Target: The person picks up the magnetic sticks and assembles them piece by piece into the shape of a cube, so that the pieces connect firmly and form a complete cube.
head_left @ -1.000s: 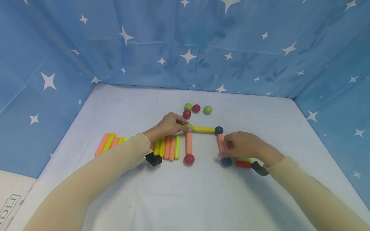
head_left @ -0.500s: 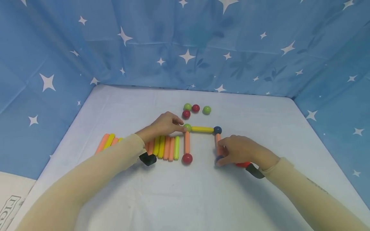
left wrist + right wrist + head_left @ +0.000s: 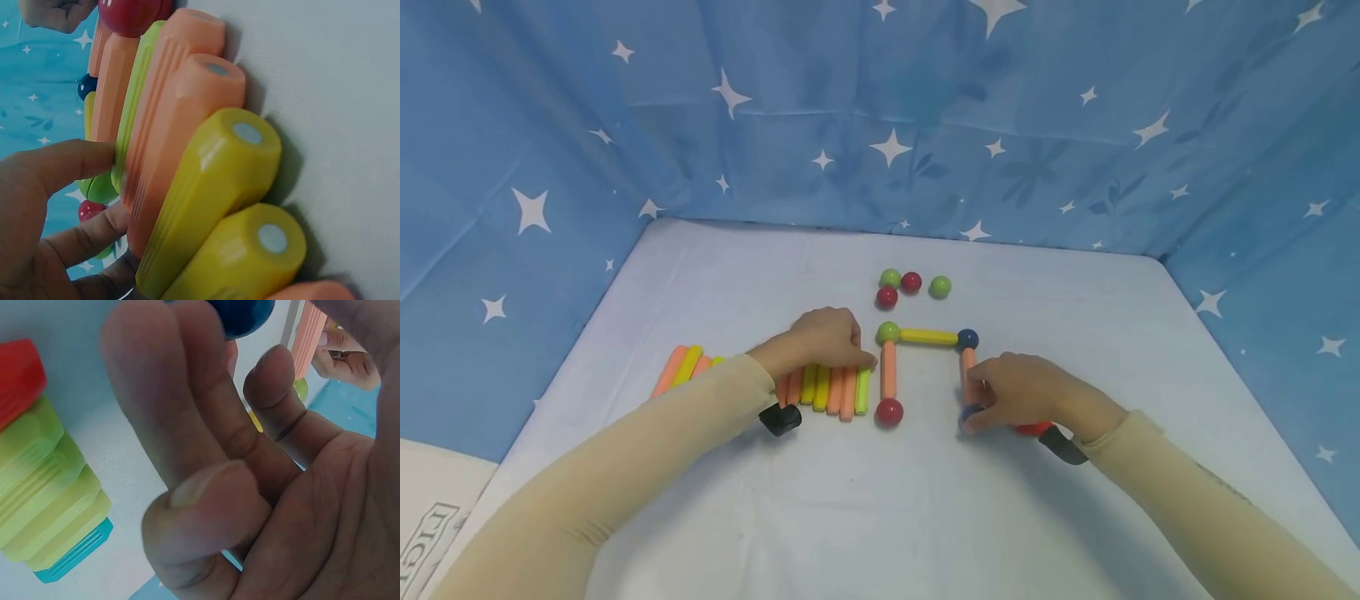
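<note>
A partial frame lies flat on the white table (image 3: 880, 517): green ball (image 3: 888, 332), yellow stick (image 3: 928, 337), dark blue ball (image 3: 967, 339), and an orange stick (image 3: 889, 371) ending in a red ball (image 3: 889, 412). A second orange stick (image 3: 967, 365) runs down from the dark blue ball. My right hand (image 3: 973, 408) pinches a blue ball (image 3: 967, 413) (image 3: 240, 312) at that stick's near end. My left hand (image 3: 861, 360) rests on a row of sticks (image 3: 831, 390), its fingertips (image 3: 69, 164) touching the light green stick (image 3: 862, 392) at the row's right end.
Two green and two red loose balls (image 3: 912, 283) lie behind the frame. More orange and yellow sticks (image 3: 685, 367) continue left under my forearm. Red, green and teal sticks (image 3: 44, 487) sit under my right palm. Blue star-print cloth walls (image 3: 880, 125) close three sides.
My left hand let go of the green corner ball and drew back onto the stick row. My right hand brought the blue ball to the right orange stick's near end and stays there.
</note>
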### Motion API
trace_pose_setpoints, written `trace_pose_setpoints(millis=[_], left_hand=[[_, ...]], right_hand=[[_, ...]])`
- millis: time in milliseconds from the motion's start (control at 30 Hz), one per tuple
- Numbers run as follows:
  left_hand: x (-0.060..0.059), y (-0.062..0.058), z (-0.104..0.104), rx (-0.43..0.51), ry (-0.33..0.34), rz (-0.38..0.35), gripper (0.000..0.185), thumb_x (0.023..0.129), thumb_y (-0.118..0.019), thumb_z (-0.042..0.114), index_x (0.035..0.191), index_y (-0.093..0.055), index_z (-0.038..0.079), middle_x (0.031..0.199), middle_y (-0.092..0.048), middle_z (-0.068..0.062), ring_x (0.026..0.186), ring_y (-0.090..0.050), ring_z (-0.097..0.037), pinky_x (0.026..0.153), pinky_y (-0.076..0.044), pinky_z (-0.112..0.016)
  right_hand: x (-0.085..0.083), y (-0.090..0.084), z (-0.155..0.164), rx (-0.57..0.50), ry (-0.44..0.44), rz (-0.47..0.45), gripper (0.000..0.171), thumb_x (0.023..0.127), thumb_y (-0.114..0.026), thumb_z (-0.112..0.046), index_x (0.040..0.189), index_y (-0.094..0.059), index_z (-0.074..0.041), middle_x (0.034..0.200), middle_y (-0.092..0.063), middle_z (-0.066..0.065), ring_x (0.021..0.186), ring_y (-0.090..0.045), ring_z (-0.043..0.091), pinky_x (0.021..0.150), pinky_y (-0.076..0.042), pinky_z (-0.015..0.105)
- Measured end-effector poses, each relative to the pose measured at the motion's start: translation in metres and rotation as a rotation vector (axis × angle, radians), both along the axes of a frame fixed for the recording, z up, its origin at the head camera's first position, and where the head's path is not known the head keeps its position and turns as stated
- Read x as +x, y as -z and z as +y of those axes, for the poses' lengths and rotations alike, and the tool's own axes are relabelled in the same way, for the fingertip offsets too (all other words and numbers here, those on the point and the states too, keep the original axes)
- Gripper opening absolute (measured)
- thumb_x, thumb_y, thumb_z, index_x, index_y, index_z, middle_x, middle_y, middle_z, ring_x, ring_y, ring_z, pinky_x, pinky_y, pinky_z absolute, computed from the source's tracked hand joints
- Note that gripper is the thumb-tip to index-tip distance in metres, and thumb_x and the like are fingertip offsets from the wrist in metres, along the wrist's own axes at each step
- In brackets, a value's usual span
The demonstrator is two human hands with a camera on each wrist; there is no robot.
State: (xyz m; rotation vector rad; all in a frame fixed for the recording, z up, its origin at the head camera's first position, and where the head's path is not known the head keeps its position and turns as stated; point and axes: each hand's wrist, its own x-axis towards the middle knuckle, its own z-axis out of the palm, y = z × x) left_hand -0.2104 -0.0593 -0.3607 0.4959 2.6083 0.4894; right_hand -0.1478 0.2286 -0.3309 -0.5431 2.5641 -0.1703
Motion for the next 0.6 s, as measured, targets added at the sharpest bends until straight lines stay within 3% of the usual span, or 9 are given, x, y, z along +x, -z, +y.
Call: trace_pose_setpoints(millis=[100,200,400,500,600], left_hand=[[-0.003,0.002,-0.001,0.029,-0.022,-0.016,0.038,0.089,-0.071,0.049,0.074,-0.068,0.014,0.061,-0.057,0.000,0.062,-0.057,-0.019,0.067,-0.041,-0.034],[-0.008,0.004,-0.005,0.109,-0.082,-0.077,0.041,0.089,-0.070,0.049,0.072,-0.071,0.012,0.063,-0.058,0.000,0.065,-0.057,-0.019,0.070,-0.042,-0.035],[-0.014,-0.004,-0.012,0.432,-0.232,-0.171,0.032,0.092,-0.067,0.043,0.091,-0.077,0.012,0.092,-0.071,-0.003,0.091,-0.060,-0.024,0.082,-0.049,-0.040],[-0.011,-0.012,-0.006,0.567,-0.227,-0.168,0.027,0.094,-0.067,0.040,0.098,-0.077,0.015,0.093,-0.074,-0.002,0.092,-0.062,-0.026,0.088,-0.047,-0.044],[-0.004,-0.014,0.005,0.648,-0.173,-0.189,0.024,0.094,-0.068,0.035,0.100,-0.076,0.013,0.089,-0.076,-0.001,0.088,-0.064,-0.026,0.090,-0.048,-0.046]], right_hand=[[0.000,0.000,0.000,-0.007,-0.005,0.020,0.041,0.077,-0.084,-0.053,0.089,-0.064,-0.020,0.071,-0.057,-0.004,0.074,-0.054,0.017,0.064,-0.045,0.034],[-0.001,0.001,-0.002,-0.019,-0.005,0.074,0.039,0.079,-0.082,-0.055,0.089,-0.064,-0.022,0.069,-0.057,-0.006,0.072,-0.054,0.016,0.063,-0.046,0.033],[-0.003,-0.001,-0.010,-0.160,0.044,0.208,0.031,0.087,-0.078,-0.047,0.103,-0.072,-0.021,0.080,-0.064,-0.011,0.077,-0.059,0.014,0.069,-0.051,0.033],[-0.004,-0.005,-0.016,-0.273,0.067,0.285,0.040,0.090,-0.077,-0.043,0.120,-0.072,-0.017,0.092,-0.068,-0.011,0.083,-0.062,0.014,0.075,-0.052,0.036],[-0.006,-0.006,-0.021,-0.363,0.067,0.337,0.047,0.091,-0.074,-0.045,0.128,-0.069,-0.016,0.100,-0.071,-0.010,0.091,-0.065,0.014,0.079,-0.052,0.038]])
